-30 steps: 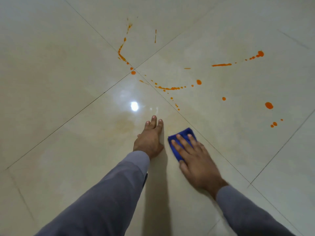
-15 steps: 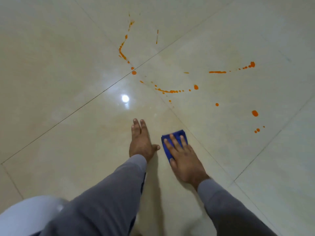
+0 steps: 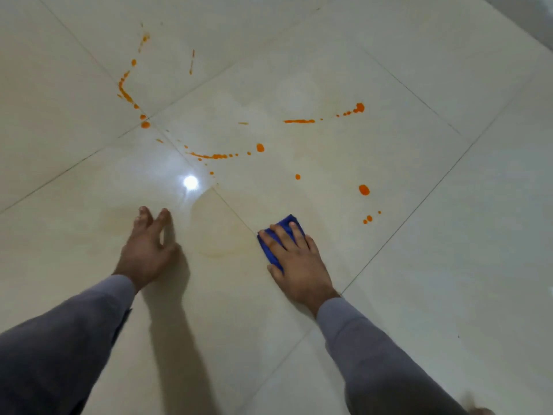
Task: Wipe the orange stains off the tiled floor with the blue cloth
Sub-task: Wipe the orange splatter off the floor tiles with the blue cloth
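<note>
While the right hand (image 3: pixel 299 262) lies flat on the folded blue cloth (image 3: pixel 285 227), its grip is wide, straight fingers (image 3: pixel 278 235) spread over the fabric and pressing it to the tiled floor (image 3: pixel 449 265); the cloth shows only beyond the fingertips and along the thumb side of the hand; it sits just right of a grout line (image 3: pixel 236 212) that runs diagonally away toward the upper left, and another grout line passes close to the wrist on the right. The left hand (image 3: pixel 148 250) rests on the neighbouring tile, well apart from the cloth, its grip wide too, fingers straight and holding nothing; both forearms wear grey sleeves (image 3: pixel 374 354).

Ahead of the cloth lie the orange stains (image 3: pixel 215 156): a dotted arc with a larger drop at its right end, a curved trail up at the far left across the tile joint, a streak ending in a blob at the far right (image 3: pixel 359 108), and separate drops (image 3: pixel 364 190) near the cloth's right; none touches the cloth. Between the two hands a faint yellowish smear (image 3: pixel 218 229) marks the glossy tile, and a bright light reflection (image 3: pixel 190 182) sits just beyond it; bare floor spreads wide to the right and left of the hands. No container shows in the head view.
</note>
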